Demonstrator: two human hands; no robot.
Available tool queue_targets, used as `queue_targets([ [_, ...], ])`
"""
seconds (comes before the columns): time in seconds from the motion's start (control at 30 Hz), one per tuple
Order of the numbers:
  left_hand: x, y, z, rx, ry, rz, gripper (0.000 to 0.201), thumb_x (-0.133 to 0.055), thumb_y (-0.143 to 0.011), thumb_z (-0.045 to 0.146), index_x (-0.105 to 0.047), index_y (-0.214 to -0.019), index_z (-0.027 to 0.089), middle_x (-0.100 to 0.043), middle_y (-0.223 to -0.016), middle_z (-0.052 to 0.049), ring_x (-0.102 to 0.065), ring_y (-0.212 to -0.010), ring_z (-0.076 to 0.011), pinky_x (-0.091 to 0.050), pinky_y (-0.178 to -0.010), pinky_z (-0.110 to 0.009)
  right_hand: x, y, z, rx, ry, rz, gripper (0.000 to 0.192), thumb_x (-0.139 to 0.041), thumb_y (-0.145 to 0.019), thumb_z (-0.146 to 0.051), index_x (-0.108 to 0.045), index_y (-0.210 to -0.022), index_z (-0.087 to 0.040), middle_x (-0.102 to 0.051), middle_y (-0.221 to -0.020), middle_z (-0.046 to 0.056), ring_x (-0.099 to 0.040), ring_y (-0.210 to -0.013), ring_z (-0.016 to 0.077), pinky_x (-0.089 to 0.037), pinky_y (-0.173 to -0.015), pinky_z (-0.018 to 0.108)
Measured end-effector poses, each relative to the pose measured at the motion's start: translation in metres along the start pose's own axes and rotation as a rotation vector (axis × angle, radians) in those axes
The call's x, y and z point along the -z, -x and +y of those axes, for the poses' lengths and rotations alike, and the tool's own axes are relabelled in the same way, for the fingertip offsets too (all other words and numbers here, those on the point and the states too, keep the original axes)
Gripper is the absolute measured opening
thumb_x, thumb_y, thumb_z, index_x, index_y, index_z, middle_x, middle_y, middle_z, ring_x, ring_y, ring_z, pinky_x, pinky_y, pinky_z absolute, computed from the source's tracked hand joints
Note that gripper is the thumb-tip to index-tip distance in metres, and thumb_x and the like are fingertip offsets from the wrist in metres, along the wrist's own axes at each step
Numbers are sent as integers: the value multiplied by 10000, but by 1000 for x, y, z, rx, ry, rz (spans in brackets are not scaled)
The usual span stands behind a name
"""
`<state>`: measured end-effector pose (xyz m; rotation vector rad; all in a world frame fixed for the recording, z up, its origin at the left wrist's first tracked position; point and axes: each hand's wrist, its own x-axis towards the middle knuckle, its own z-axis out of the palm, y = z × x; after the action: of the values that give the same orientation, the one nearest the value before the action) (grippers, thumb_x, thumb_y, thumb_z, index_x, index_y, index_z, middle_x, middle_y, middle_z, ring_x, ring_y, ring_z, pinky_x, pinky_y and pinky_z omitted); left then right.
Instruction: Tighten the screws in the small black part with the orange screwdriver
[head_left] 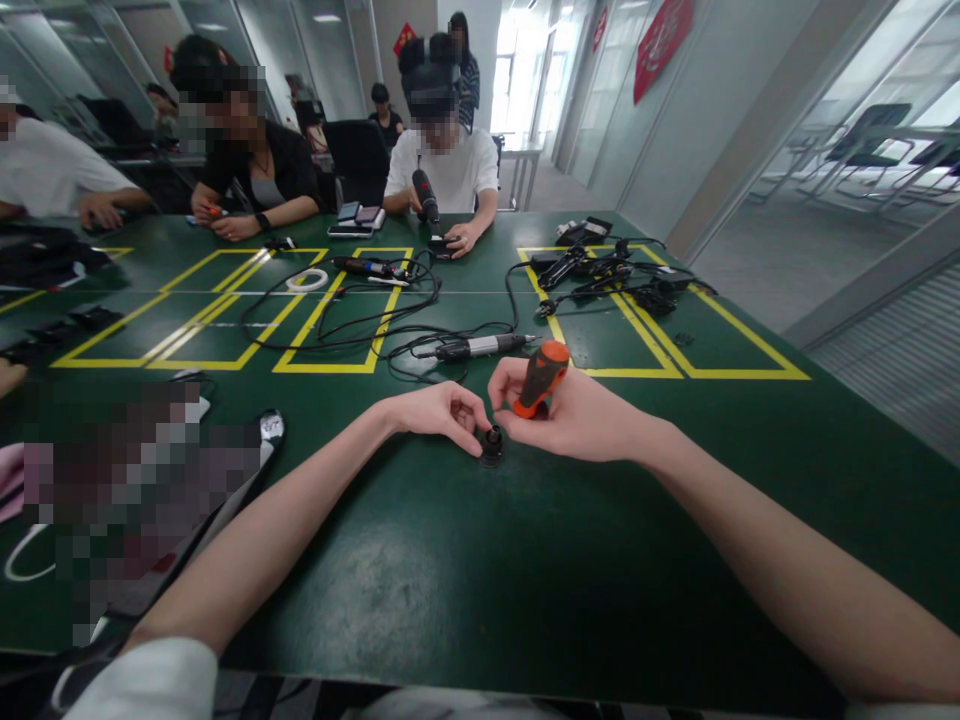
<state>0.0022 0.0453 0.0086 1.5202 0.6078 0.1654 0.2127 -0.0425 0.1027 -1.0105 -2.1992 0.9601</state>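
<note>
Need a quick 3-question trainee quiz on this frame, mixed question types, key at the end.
1. True or false: the right hand holds an orange-and-black screwdriver handle.
2. Multiple choice: the left hand pinches which thing? A) a small black round part standing on the green table B) a phone C) a roll of white tape
3. Fill in: the silver-and-black corded tool lies on the table just ____ the two hands, away from the wearer.

Key: 1 true; 2 A; 3 beyond
</note>
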Motion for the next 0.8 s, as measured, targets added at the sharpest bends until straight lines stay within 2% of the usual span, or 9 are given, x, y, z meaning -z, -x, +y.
queue_targets([
  [0.23, 1, 1, 4, -35, 2, -57, 349, -976, -576, 255, -756, -817, 131, -735, -720, 14, -659, -661, -81, -512, -679, -195, 1, 1, -3, 5, -49, -40, 100, -608, -794, -197, -571, -886, -199, -536, -677, -49, -477, -586, 113, -398, -576, 250],
  [0.37, -2, 1, 7, -71, 23, -95, 393, -972, -570, 195, -717, -865, 139, -744, -788, 8, -679, -698, -94, -538, -694, -209, 2, 1, -4, -17, -57, -63, 165, -635, -751, -163, -575, -902, -192, -558, -739, -36, -491, -612, 115, -422, -590, 255],
  [0.6, -10, 0, 4, -119, 24, -14, 455, -984, -535, 172, -647, -838, 141, -719, -774, 21, -650, -655, -86, -500, -615, -202, -1, 1, 3, 15, -125, -59, 80, -626, -822, -179, -572, -880, -192, -490, -653, -77, -420, -563, 90, -344, -546, 237],
  [0.8, -10, -1, 4, -107, 5, 6, 419, -985, -524, 191, -655, -777, 136, -710, -725, 37, -619, -646, -74, -482, -641, -210, 3, 1, -1, -26, -114, -62, 123, -643, -788, -163, -577, -888, -191, -529, -683, -64, -448, -584, 93, -366, -566, 238],
])
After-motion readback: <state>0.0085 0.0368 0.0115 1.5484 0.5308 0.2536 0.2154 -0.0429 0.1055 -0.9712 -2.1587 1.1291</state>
